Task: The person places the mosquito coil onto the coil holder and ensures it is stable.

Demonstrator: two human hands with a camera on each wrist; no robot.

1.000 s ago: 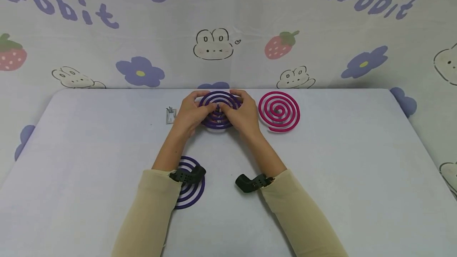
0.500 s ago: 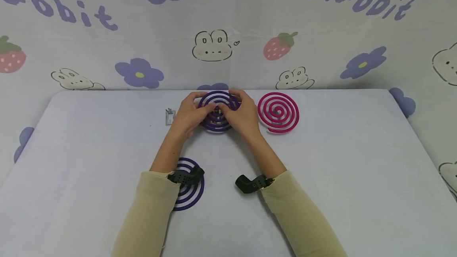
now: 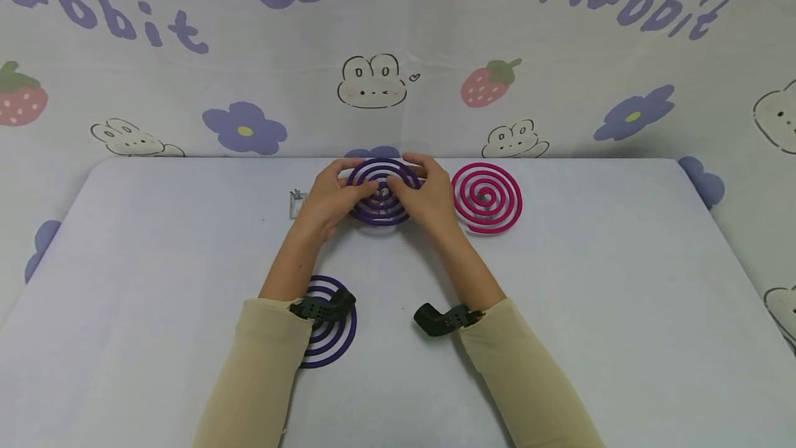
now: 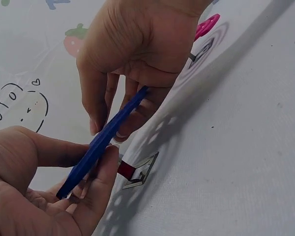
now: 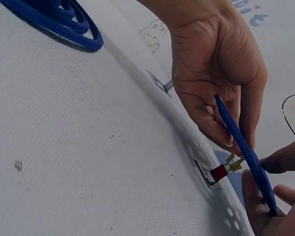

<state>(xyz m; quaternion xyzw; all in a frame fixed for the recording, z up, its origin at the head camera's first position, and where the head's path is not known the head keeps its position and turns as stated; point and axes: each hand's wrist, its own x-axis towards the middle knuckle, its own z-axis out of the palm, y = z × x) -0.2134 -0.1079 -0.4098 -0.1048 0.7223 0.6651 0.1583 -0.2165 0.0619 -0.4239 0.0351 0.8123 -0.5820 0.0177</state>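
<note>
A dark blue-purple mosquito coil [image 3: 382,222] is held between both hands over a small metal stand [image 4: 146,169] with a red band. My left hand [image 3: 329,196] pinches the coil's left side, thumb near its centre and fingers beneath. On the other side my right hand [image 3: 430,199] pinches it likewise. Seen edge-on in the left wrist view, the coil tilts, with the stand close below it. Upright yellowish prongs [image 5: 232,164] on that stand point at the coil's centre in the right wrist view.
To the right, a pink mosquito coil [image 3: 519,200] sits raised on its own stand. Left of the hands lies another metal stand [image 3: 297,214]. A second blue-purple coil [image 3: 354,323] is on the white table, partly under the left wrist. A printed cloth hangs behind.
The coil's near edge dips slightly and rises again. My right hand has shifted a little to the right, its thumb parting from the left thumb.
</note>
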